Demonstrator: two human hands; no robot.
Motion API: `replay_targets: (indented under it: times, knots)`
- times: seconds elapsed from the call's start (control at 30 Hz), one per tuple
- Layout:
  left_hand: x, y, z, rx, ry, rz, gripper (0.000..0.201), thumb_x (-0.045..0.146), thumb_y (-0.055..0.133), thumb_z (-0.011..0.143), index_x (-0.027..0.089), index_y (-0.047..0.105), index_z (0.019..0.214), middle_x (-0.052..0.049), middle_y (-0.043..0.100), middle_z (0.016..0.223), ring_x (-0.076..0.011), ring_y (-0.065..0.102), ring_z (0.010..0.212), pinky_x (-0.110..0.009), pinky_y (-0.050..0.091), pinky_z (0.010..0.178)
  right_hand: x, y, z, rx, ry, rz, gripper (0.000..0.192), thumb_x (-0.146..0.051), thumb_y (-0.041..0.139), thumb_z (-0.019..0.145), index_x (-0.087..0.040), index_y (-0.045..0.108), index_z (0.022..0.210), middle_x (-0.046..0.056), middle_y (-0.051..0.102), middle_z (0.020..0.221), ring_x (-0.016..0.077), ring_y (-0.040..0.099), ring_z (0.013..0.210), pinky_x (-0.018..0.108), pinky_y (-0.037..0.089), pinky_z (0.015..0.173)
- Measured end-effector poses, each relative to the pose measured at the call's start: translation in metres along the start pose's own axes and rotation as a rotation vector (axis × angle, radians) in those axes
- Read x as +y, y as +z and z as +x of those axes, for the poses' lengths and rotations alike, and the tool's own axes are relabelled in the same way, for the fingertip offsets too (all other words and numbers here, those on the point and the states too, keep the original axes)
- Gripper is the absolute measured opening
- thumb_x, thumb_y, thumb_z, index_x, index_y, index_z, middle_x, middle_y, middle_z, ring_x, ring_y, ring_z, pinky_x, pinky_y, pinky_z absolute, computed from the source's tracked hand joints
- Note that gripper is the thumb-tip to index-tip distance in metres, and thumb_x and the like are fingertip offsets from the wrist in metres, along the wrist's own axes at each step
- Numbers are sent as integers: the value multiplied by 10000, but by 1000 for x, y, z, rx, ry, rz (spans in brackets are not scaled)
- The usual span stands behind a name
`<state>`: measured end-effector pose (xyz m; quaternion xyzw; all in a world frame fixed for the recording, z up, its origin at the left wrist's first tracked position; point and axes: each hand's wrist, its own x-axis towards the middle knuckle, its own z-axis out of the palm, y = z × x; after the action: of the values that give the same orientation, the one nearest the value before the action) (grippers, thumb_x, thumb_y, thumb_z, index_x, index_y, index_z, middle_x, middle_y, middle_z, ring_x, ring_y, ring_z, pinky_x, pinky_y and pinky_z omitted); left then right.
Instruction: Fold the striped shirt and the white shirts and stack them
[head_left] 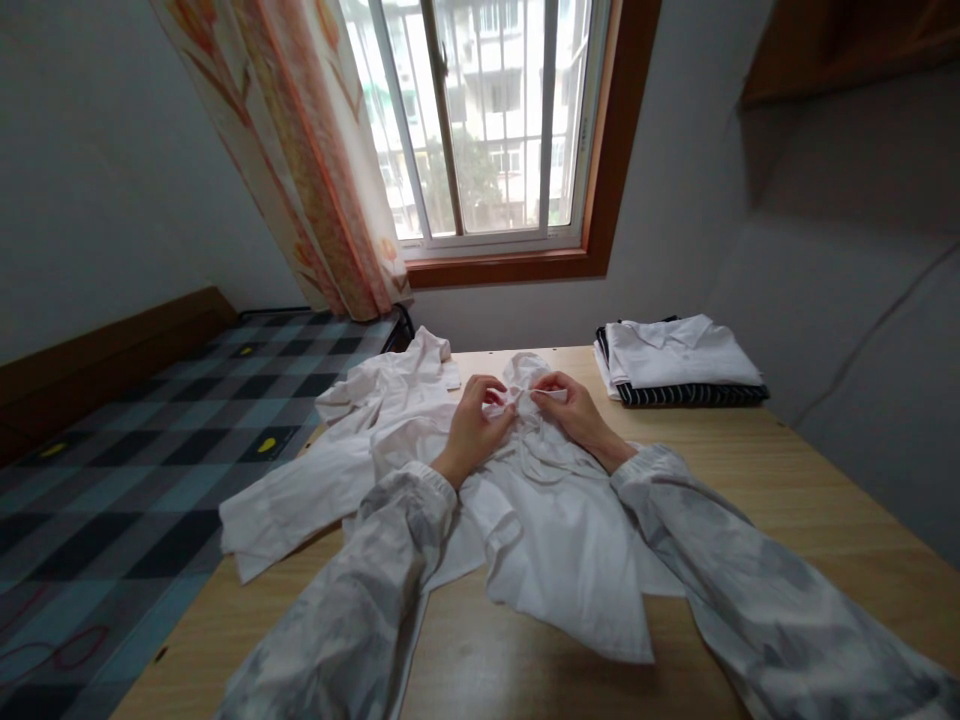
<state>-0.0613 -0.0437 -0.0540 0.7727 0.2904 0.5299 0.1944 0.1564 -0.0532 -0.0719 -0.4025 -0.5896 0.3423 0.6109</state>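
Note:
A white shirt [570,540] lies loosely spread on the wooden table in front of me, its upper part bunched between my hands. My left hand [480,425] pinches the cloth near the collar from the left. From the right, my right hand [574,415] grips the same area between thumb and fingers. The fingertips of both hands nearly meet there, and any button between them is too small to make out. Another crumpled white garment [397,385] lies to the left, with a sleeve [292,510] stretching toward the table's left edge.
A stack of folded shirts [682,355], white above black striped cloth, sits at the table's back right. The wooden table [810,520] reaches toward the wall. At the left is a bed with a checked cover [172,470]. A curtain [300,150] hangs beside the window [487,130].

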Motion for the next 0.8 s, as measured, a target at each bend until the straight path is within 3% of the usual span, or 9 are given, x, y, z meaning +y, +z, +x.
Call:
replay_targets:
  times: [0.13, 0.27, 0.33, 0.4, 0.5, 0.63, 0.7, 0.8]
  knots:
    - [5, -3, -2, -27, -60, 332, 257, 141, 794, 823, 231, 625, 994, -18, 656, 977, -207, 645, 881, -341, 526, 842, -4, 1, -1, 119, -44, -106, 269, -465, 792, 890, -232, 724, 1005, 59, 779, 1026, 256, 698, 985, 387, 576, 912]
    - [6, -5, -1, -102, -147, 496, 152, 231, 809, 924, 239, 659, 942, -33, 712, 931, -237, 665, 889, -350, 480, 830, -17, -2, -2, 266, -260, -299, 214, -337, 687, 925, -243, 685, 1118, 89, 749, 1173, 268, 681, 1090, 432, 555, 1023]
    - [7, -8, 1, -77, -184, 563, 124, 267, 791, 970, 242, 672, 952, -36, 730, 933, -241, 669, 880, -349, 458, 809, -29, -5, -3, 345, -367, -413, 172, -343, 692, 933, -254, 643, 1072, 77, 710, 1095, 255, 653, 985, 414, 555, 941]
    - [10, -13, 7, -48, -208, 644, 136, 298, 790, 986, 241, 671, 955, -41, 734, 928, -248, 667, 875, -353, 442, 799, -42, -7, -4, 342, -413, -492, 155, -388, 695, 961, -266, 599, 968, 46, 669, 958, 231, 608, 846, 375, 529, 818]
    - [18, -28, 20, -119, -209, 741, 188, 355, 810, 980, 236, 671, 935, -51, 739, 930, -260, 672, 892, -354, 433, 794, -61, -3, -7, 177, -302, -627, 316, -492, 688, 1007, -265, 577, 817, 10, 637, 776, 197, 572, 697, 336, 443, 691]
    - [30, -54, 40, -411, -209, 798, 179, 357, 831, 951, 234, 703, 923, -58, 777, 1014, -252, 700, 909, -331, 418, 747, -79, 12, -16, -140, -24, -907, 493, -684, 743, 975, -243, 670, 767, 29, 727, 758, 198, 629, 689, 325, 343, 651]
    - [34, -64, 45, -507, -228, 827, 138, 339, 813, 956, 236, 722, 943, -53, 797, 1038, -250, 717, 916, -324, 410, 726, -85, 18, -21, -269, 23, -1024, 486, -714, 788, 932, -234, 734, 871, 55, 789, 861, 217, 675, 753, 319, 334, 662]
    - [35, -73, 46, -607, -265, 886, 104, 321, 794, 945, 246, 747, 998, -49, 823, 1075, -253, 740, 945, -320, 415, 722, -91, 22, -26, -377, 75, -1158, 329, -548, 797, 953, -220, 779, 955, 86, 824, 939, 239, 721, 820, 319, 339, 678]
